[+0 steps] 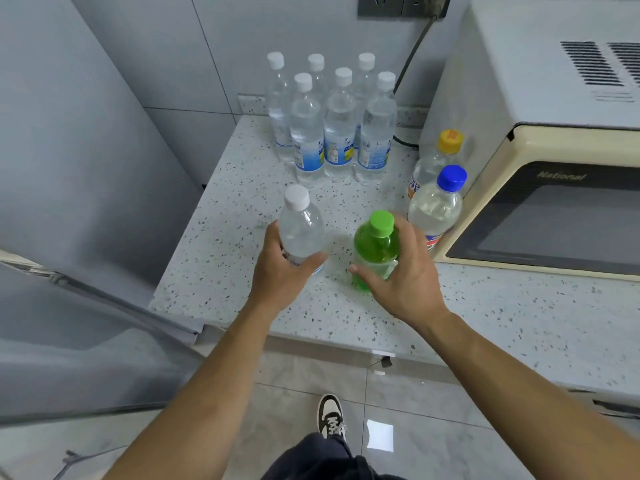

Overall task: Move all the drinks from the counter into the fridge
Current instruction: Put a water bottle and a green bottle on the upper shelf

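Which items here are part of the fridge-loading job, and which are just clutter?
Job:
- clear bottle, in left hand
- green bottle, in right hand
- six white-capped bottles
- yellow-capped bottle
- blue-capped bottle
- counter

Not part of it:
- microwave
- wall socket

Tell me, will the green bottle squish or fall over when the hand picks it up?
The green bottle looks like thin plastic, so it may dent slightly under the right hand. It looks mostly full with its cap on, so probably heavyish and unlikely to spill. Being tall and narrow, it could tip if bumped on the counter.
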Tool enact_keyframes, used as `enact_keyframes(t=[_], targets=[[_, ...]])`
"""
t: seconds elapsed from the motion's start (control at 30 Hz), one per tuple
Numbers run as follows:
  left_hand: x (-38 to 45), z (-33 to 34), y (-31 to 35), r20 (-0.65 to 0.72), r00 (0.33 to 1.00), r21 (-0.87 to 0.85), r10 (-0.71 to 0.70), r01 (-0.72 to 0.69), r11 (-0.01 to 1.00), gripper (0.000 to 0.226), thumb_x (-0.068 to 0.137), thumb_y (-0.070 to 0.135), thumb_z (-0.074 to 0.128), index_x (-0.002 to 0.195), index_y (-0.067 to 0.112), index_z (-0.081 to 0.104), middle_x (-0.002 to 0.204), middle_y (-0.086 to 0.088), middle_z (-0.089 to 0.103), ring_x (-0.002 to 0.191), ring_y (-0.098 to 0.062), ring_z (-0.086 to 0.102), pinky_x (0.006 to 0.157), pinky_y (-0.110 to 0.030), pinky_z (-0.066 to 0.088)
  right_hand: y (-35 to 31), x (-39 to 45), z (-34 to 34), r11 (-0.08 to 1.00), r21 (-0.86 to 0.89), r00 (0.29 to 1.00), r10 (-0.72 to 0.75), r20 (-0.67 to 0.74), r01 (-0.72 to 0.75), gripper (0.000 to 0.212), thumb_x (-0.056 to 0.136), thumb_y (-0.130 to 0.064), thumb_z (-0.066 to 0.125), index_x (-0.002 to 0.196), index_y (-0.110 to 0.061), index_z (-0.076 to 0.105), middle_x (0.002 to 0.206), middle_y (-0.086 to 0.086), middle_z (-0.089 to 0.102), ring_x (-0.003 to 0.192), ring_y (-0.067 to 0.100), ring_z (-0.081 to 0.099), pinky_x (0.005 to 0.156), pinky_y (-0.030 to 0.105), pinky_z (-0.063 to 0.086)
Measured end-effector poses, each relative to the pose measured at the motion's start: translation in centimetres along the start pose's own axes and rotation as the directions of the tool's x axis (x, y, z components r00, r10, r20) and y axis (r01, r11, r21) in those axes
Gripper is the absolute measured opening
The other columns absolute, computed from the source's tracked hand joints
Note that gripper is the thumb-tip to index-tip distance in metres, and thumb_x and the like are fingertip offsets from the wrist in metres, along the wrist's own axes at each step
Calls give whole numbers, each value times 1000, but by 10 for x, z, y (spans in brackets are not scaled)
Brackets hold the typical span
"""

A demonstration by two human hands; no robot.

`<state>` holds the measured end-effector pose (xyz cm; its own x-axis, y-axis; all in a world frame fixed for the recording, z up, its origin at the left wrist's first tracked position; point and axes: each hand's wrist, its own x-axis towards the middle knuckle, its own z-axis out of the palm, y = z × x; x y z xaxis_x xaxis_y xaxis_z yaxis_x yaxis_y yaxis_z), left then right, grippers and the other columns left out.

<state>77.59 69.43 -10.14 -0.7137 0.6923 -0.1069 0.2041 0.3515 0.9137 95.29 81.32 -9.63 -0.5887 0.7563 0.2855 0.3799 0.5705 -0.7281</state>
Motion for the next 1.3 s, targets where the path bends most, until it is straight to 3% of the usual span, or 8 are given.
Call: enact_keyframes(t=[0.1,0.17,0.47,0.63,0.8,0.9,1.1,1.3], targets=[[3,7,-17,42,998,-37,-40,42,998,77,64,54,83,128,48,41,116,26,58,103,7,59,81,-23,52,6,4,7,976,168,990,138,9,-137,89,68,-43,87,136,-39,30,119,-49,39,108,-20,43,83,-3,34],[5,9,-25,46,998,-54,-40,42,998,77,66,51,84,131,42,43,119,23,58,106,6,58,87,-27,54,9,6,11,961,220,984,176,-9,-170,88,67,-37,89,132,-42,30,115,-53,39,106,-26,43,81,-6,33],[-42,10,-33,-43,999,-104,-29,24,994,59,62,52,84,107,64,48,116,22,61,110,-2,59,91,-31,54,12,-11,12,901,345,961,276,12,-263,63,67,-30,91,115,-28,50,99,-24,56,90,-19,52,70,1,41],[-109,0,-47,-39,998,-139,-52,46,989,62,66,44,85,120,40,54,117,17,64,110,-5,61,88,-28,53,0,-59,3,861,439,964,257,64,-259,52,69,-19,89,111,-26,58,99,-14,63,86,-5,60,81,20,53],[-186,-15,-62,-85,985,-261,-149,122,957,50,67,44,84,111,37,61,106,15,72,100,-6,69,80,-22,54,-23,-109,-3,777,552,953,241,185,-303,42,72,-15,88,106,-11,64,98,6,72,86,14,69,78,31,59],[-233,-25,-79,-117,967,-406,-228,163,899,65,61,52,83,117,23,66,111,1,74,104,-17,70,89,-37,55,-43,-137,-1,692,631,935,219,279,-350,34,74,-13,86,103,-13,67,94,8,74,83,14,70,75,30,60],[-314,-57,-108,-138,926,-684,-352,168,710,57,71,43,81,121,18,67,120,-15,70,114,-34,65,104,-55,46,-81,-182,19,605,637,852,143,503,-478,29,73,-24,84,97,-18,70,86,-1,75,80,14,72,67,24,57],[-382,-109,-126,-232,827,-778,-512,158,608,84,61,55,85,126,7,62,106,-17,72,94,-33,70,84,-52,57,-126,-234,68,643,562,764,56,643,-520,26,63,-42,83,85,-33,72,84,-5,75,77,9,71,66,25,57]])
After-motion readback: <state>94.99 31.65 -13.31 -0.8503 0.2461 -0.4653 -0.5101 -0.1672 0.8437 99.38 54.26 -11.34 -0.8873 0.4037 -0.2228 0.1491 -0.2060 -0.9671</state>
